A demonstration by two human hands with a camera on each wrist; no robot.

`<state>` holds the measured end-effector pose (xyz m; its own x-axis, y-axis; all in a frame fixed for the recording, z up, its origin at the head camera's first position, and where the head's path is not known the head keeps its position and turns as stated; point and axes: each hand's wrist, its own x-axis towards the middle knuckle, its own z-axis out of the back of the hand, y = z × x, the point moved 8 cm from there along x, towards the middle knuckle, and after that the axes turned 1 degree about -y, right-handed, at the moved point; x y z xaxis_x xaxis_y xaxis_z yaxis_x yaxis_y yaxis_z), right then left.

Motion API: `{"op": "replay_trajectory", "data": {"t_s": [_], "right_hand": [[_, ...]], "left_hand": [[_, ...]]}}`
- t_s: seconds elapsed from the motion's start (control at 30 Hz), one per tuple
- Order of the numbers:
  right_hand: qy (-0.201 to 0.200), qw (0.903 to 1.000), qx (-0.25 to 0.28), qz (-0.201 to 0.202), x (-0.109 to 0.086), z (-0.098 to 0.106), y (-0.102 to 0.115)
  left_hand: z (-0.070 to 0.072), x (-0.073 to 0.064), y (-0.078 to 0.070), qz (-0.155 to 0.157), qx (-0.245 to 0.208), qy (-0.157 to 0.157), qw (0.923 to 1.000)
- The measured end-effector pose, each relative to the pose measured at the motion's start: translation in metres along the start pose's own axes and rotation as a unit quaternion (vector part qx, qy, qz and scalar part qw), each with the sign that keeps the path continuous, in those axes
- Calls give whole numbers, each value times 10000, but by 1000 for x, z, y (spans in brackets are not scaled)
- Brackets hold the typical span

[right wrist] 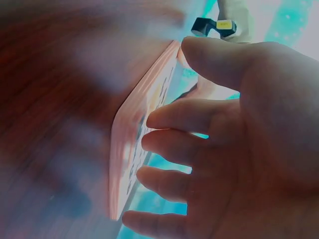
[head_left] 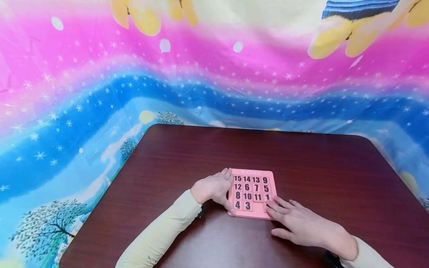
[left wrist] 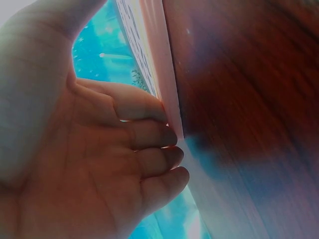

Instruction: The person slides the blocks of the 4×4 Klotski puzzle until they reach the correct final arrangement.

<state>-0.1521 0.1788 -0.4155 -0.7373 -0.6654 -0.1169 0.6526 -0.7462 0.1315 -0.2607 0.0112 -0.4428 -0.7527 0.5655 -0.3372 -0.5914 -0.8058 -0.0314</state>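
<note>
A pink sliding number puzzle lies flat on the table, its tiles showing black numbers. The top row reads 15, 14, 13, 9; in the bottom row a gap follows the 3. My left hand rests along the puzzle's left edge, thumb at the lower left corner and fingers near the upper one. In the left wrist view, its fingertips meet the board's side. Fingers extended, my right hand touches the lower right part of the puzzle and partly covers a bottom-row tile. In the right wrist view, its fingers are spread beside the board's face.
The puzzle sits on a dark reddish-brown table with rounded far corners. Behind and beside it hangs a colourful cloth with snowflakes and trees. A dark band with a yellow label shows on the other wrist in the right wrist view.
</note>
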Motion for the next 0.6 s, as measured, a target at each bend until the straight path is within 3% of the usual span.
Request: {"op": "replay_trajectory", "data": {"t_s": [0.6], "right_hand": [[151, 9964, -316, 775, 42, -1, 43]], "left_hand": [[1, -1, -1, 12, -25, -39, 10000]]}}
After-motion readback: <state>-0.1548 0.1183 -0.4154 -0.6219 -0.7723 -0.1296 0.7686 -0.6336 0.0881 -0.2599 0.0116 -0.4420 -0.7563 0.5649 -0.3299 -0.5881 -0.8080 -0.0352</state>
